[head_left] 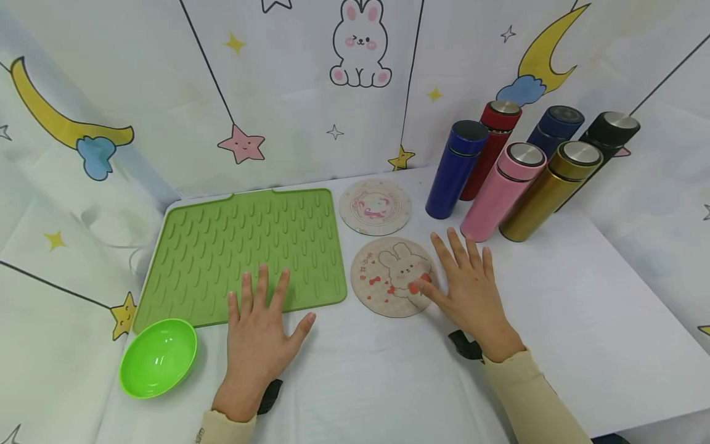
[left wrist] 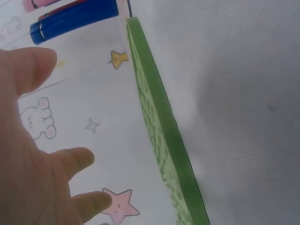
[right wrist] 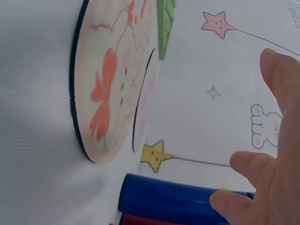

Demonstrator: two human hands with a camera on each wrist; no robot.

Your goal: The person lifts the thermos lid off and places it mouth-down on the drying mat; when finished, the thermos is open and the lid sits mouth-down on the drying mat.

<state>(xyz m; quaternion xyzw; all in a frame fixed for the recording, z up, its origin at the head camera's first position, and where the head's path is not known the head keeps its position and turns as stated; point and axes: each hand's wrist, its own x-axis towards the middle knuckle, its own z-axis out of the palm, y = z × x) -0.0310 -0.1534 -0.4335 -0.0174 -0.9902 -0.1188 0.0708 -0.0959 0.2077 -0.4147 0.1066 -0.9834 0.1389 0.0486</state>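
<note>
My left hand point(head_left: 257, 342) is spread flat with straight fingers, its fingertips over the front edge of a green ridged silicone mat point(head_left: 244, 246). In the left wrist view the mat point(left wrist: 161, 126) shows edge-on, past the fingers. My right hand point(head_left: 471, 296), fingers also spread, is beside a round coaster with a bunny print point(head_left: 383, 290); its thumb overlaps the coaster's right side in the head view. Behind that lies a second round coaster point(head_left: 360, 216), with a pink print. Neither hand holds anything.
Several thermos flasks stand upright at the back right: blue point(head_left: 452, 179), pink point(head_left: 493, 200), gold point(head_left: 538, 200), red point(head_left: 477, 172), dark blue point(head_left: 554, 129) and black point(head_left: 607, 132). A bright green bowl point(head_left: 159, 359) sits at the front left. A printed cloth backdrop point(head_left: 305, 111) rises behind.
</note>
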